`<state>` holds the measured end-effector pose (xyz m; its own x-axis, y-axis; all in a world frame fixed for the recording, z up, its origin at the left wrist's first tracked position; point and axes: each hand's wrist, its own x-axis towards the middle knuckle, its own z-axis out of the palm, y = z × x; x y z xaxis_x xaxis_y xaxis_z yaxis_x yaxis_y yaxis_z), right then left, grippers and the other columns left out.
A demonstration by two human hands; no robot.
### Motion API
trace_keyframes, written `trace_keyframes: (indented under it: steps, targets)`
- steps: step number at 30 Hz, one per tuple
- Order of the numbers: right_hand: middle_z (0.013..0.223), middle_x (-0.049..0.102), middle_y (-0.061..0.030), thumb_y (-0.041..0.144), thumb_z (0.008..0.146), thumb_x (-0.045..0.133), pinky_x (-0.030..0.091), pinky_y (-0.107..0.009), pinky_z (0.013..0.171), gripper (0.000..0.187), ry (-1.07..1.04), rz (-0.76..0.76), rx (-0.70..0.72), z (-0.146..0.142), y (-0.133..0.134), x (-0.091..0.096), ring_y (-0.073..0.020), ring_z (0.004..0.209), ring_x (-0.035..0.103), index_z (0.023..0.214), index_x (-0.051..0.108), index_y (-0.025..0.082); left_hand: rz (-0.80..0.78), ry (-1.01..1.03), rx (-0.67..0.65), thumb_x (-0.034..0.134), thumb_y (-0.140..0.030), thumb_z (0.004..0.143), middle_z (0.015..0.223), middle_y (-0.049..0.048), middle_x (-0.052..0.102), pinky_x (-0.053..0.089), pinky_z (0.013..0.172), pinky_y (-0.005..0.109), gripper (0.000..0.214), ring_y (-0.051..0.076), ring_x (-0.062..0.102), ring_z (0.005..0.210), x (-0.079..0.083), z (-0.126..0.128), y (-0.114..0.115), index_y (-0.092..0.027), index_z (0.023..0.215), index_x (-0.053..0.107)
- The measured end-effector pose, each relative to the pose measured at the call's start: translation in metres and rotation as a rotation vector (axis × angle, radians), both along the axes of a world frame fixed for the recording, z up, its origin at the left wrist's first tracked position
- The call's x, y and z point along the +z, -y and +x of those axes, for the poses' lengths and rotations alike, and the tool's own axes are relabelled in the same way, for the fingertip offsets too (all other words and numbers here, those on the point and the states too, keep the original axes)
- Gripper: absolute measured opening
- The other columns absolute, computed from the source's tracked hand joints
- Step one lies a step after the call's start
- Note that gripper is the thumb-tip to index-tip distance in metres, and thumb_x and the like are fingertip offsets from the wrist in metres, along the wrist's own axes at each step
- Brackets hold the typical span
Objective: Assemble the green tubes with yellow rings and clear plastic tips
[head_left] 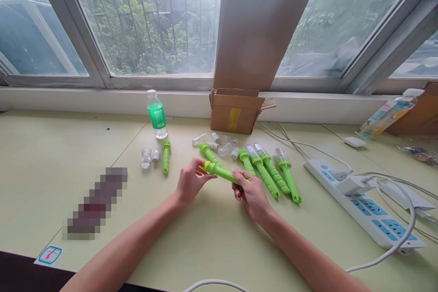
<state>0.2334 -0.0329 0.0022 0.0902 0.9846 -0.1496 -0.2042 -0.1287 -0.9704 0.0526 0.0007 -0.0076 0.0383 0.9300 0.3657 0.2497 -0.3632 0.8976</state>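
Both hands hold one green plastic handle [222, 173] just above the pale table. My right hand [251, 194] is wrapped round its lower end. My left hand [190, 181] pinches its top end, where a small yellow piece [206, 164] shows. Another green handle [208, 153] lies just behind it. To the right lie several green handles [270, 171] in a row, some with clear caps on top. A lone green handle [166, 156] lies to the left beside two small clear caps [146, 157].
A water bottle [157, 115] with a green label stands behind the parts. Loose clear caps [219, 143] lie before an open cardboard box [236, 112]. A white power strip [362, 203] with cables lies at right. A blurred-out object [96, 203] lies at left.
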Motion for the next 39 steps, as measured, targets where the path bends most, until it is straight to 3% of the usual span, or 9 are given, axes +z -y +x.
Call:
trace_keyframes:
  steps: [6,13,39]
  targets:
    - [0.053,0.053,0.0038,0.049,0.073,0.069,0.032,-0.019,0.038,0.034,-0.010,0.009,0.006,0.000,0.000,0.000,-0.0061,0.039,0.039,0.076,0.059,0.017,0.047,-0.020,0.001,0.079,-0.036,0.064,0.084,0.0011,0.070,0.058,0.068,0.035,0.034,0.018,0.070,0.067,-0.001,0.001,0.000,-0.021,0.078,0.052]
    - [0.051,0.052,0.0038,0.048,0.076,0.067,0.031,-0.018,0.037,0.033,-0.012,-0.015,0.009,-0.001,0.001,-0.003,-0.0057,0.038,0.039,0.075,0.058,0.017,0.001,-0.066,-0.019,0.075,-0.034,0.070,0.086,0.0005,0.069,0.056,0.057,0.030,0.036,0.018,0.069,0.066,-0.004,0.000,-0.003,-0.023,0.091,0.048]
    - [0.051,0.051,0.0044,0.048,0.077,0.066,0.030,-0.017,0.035,0.032,-0.002,-0.048,0.014,0.000,-0.001,-0.005,-0.0052,0.038,0.037,0.076,0.055,0.018,0.012,-0.189,-0.007,0.070,-0.034,0.074,0.092,-0.0008,0.069,0.056,0.058,0.029,0.038,0.015,0.068,0.062,-0.010,0.001,-0.003,-0.025,0.097,0.041]
